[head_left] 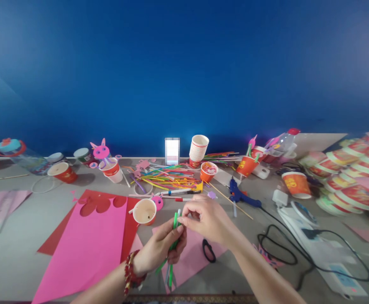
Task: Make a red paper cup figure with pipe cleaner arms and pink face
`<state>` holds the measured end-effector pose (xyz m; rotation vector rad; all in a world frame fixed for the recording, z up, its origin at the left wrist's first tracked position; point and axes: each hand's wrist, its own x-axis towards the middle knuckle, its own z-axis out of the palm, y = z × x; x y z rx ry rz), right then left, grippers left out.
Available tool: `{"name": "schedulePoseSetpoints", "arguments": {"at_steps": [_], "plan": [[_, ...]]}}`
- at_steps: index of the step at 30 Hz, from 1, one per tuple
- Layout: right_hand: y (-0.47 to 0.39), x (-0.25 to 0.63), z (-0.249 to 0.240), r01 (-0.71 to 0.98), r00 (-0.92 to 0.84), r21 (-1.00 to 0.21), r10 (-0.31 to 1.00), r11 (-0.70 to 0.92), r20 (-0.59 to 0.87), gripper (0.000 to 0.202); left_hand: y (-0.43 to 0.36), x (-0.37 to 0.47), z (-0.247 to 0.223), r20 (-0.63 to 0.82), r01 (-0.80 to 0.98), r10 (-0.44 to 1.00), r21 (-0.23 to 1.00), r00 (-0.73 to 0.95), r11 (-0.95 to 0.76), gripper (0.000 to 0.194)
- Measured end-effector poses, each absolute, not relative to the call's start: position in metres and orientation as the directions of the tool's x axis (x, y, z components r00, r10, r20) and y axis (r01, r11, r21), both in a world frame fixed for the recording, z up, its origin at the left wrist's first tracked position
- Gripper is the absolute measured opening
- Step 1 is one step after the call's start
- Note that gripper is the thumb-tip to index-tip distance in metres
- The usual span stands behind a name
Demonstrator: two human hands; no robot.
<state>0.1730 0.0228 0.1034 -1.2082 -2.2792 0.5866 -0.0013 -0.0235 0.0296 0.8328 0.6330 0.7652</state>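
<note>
Wrapped around a small bundle of thin green strands (pixel 171 270), with a pale one among them, is my left hand (pixel 168 242). The strands look like pipe cleaners; their lower ends hang below the fist. At the top of the bundle, my right hand (pixel 203 215) pinches close to the tips, its thumb and forefinger together. Its fingers partly hide what they grip. Beneath both hands lies pink paper (pixel 191 270), with a black scissors handle (pixel 209 251) on it. A paper cup (pixel 144 212) stands just left of the hands, a pink animal-face cutout (pixel 157 202) beside it.
Left are a bright pink sheet (pixel 86 245) and a red sheet (pixel 58 230). Behind lies a pile of coloured strands (pixel 168 177) near stacked cups (pixel 199 147). A blue glue gun (pixel 243 196), a power strip (pixel 324 253) with looping cables and many red cups (pixel 358 169) occupy the right.
</note>
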Motion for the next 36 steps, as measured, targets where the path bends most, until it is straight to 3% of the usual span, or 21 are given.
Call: {"name": "schedulePoseSetpoints", "arguments": {"at_steps": [12, 20, 36], "plan": [[0.019, 0.171, 0.101, 0.663, -0.428, -0.577, 0.874, 0.477, 0.231, 0.019, -0.027, 0.0, 0.028, -0.169, -0.369, 0.801, 0.821, 0.574, 0.437, 0.035], [0.018, 0.174, 0.102, 0.648, -0.493, -0.588, 0.855, 0.484, 0.16, 0.013, -0.026, -0.004, 0.033, -0.165, -0.36, 0.779, 0.816, 0.605, 0.453, 0.036], [0.005, 0.163, 0.081, 0.652, -0.417, -0.574, 0.867, 0.495, 0.273, 0.011, -0.025, -0.005, 0.036, -0.245, -0.195, 0.814, 0.897, 0.526, 0.396, 0.048]]}}
